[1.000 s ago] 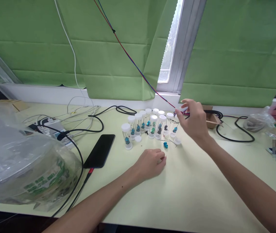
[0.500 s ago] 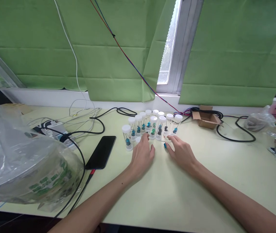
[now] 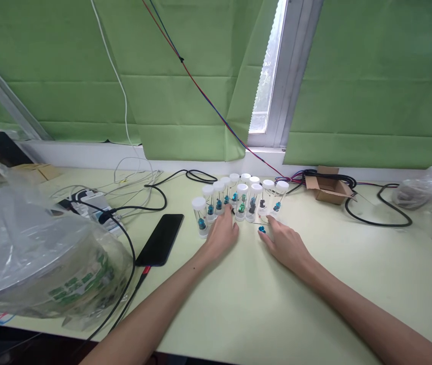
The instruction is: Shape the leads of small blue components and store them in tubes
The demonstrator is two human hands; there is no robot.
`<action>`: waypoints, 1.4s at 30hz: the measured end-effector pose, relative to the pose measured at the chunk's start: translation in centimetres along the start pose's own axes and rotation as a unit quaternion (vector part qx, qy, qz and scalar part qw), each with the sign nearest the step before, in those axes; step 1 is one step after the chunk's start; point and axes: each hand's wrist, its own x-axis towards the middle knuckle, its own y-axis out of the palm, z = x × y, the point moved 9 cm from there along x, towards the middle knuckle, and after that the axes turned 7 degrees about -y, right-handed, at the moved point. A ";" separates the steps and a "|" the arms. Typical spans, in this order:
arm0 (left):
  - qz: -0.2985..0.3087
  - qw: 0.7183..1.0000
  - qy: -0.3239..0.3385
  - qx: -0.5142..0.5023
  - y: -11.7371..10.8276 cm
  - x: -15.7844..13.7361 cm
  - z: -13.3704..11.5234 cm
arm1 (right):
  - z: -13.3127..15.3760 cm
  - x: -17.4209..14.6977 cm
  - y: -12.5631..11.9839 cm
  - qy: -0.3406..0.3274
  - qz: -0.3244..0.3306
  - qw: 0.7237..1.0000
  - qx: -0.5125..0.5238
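Several clear tubes with white caps stand upright in a cluster, each with a small coloured piece on a thin stem inside. The leftmost tube (image 3: 201, 223) holds a blue piece, and a front one (image 3: 242, 207) a green piece. My left hand (image 3: 221, 230) reaches in at the front of the cluster, thumb apart from the forefinger; its other fingertips are partly hidden. My right hand (image 3: 288, 243) rests on the table, with thumb and forefinger spread. By its thumb tip is a small blue piece (image 3: 262, 229). A thin dark line lies between the hands, too fine to make out.
A black phone (image 3: 160, 240) lies left of my hands, with a cable at its lower end. Farther left sits a large clear plastic bag (image 3: 48, 253). Tangled cables run along the back. An open cardboard box (image 3: 332, 191) stands at the back right, near a clear bag (image 3: 414, 190).
The view has shifted slightly. My right thumb has eased down from the blue piece, which shows more fully. My left hand has moved slightly leftward relative to the tubes.
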 end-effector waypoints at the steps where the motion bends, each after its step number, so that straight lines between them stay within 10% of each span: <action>1: 0.001 1.000 0.004 0.006 0.1 0.1 0.0 | 0.0 0.0 0.1 0.000 0.004 1.000 -0.001; 42: -0.038 0.999 0.012 0.018 -0.3 -0.1 -0.3 | -0.3 0.0 0.7 -0.001 0.021 1.000 0.005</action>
